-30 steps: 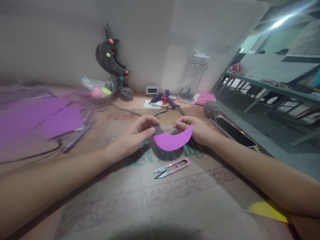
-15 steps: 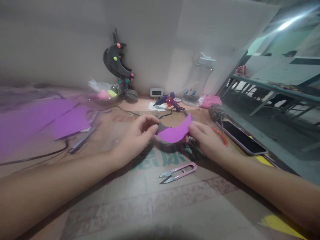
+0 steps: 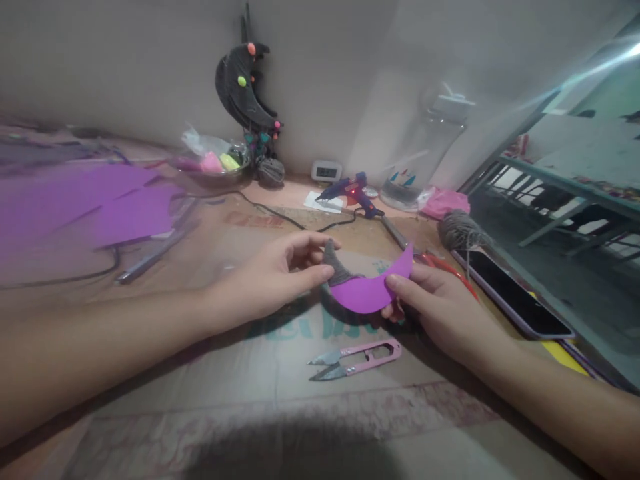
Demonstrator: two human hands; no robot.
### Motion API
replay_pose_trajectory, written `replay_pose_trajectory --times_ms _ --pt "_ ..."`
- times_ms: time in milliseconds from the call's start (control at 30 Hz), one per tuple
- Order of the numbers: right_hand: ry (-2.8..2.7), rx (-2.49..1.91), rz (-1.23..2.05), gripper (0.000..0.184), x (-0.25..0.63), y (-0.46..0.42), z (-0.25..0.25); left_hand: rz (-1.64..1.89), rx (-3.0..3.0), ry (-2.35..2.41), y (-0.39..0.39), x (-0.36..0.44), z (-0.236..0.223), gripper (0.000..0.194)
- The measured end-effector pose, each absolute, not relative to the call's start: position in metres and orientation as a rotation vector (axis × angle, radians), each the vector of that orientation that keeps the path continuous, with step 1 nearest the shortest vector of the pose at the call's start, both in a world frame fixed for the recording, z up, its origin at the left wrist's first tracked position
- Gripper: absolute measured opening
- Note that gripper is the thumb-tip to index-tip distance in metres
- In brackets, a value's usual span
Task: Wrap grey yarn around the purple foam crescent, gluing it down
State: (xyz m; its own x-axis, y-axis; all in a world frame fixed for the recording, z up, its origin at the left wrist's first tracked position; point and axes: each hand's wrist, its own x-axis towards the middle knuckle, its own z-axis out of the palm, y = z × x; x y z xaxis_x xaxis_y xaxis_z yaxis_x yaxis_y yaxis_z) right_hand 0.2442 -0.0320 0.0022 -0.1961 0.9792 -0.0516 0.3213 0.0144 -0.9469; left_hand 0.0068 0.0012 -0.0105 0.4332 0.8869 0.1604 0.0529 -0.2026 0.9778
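Across most of the frame, a bench (image 3: 293, 195) with a printed sheet over it. At the left edge, blurred purple sheets (image 3: 130, 210) in an overlapping spread. At the upper right, a clear bottle (image 3: 425, 157) with a white lid. Just left of centre, the left hand (image 3: 287, 273), fingers pinched on a grey-wrapped tip; right of centre, the right hand (image 3: 445, 300), thumb on top, fingers grasping the opposite end. At the right, a dark-screened phone (image 3: 515, 293), lying flat. In the upper left, a dark crescent ornament (image 3: 243, 90) with coloured dots, against the wall. At mid-frame, between both hands and clear of the bench, the purple crescent (image 3: 364, 295). Below it, pink snips (image 3: 370, 353), blades parted, pointing left. Above centre, a blue glue gun (image 3: 355, 190), red light lit. Beside the phone, a grey yarn ball (image 3: 460, 230). Behind the glue gun, a small white clock (image 3: 327, 171).
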Motion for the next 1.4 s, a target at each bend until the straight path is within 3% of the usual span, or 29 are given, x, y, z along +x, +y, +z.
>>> replay_pose_trajectory --times_ms 267,467,567,733,833,1000,1200,1400 --pt "-1.58 -1.33 1.218 0.034 0.245 -0.032 -0.003 0.937 1.591 0.856 -0.005 0.004 0.0 0.024" --pt "-1.726 -1.31 1.153 0.043 0.247 -0.034 0.003 0.874 1.713 0.969 -0.001 0.001 0.0 0.032" --pt "-2.169 -1.179 0.851 0.051 0.252 -0.039 0.013 0.912 1.7 0.998 0.0 0.001 0.001 0.031" --pt "-2.844 -0.656 0.004 0.024 0.243 -0.058 0.024 0.904 1.725 1.019 0.001 0.001 0.0 0.033" --pt "-2.959 -0.56 -0.275 0.026 0.233 -0.069 0.023 0.897 1.743 0.995 0.001 0.001 -0.002 0.034" --pt "-2.971 -0.633 -0.161 0.035 0.226 -0.073 0.017 0.85 1.725 0.984 0.001 0.002 -0.002 0.031" --pt "-2.898 -0.558 -0.1 0.029 0.23 -0.072 0.012 0.771 1.737 1.003 0.0 0.003 -0.002 0.03" --pt "-2.637 -0.947 -0.272 0.034 0.233 -0.059 0.02 0.698 1.763 0.956 -0.003 0.003 -0.003 0.032"
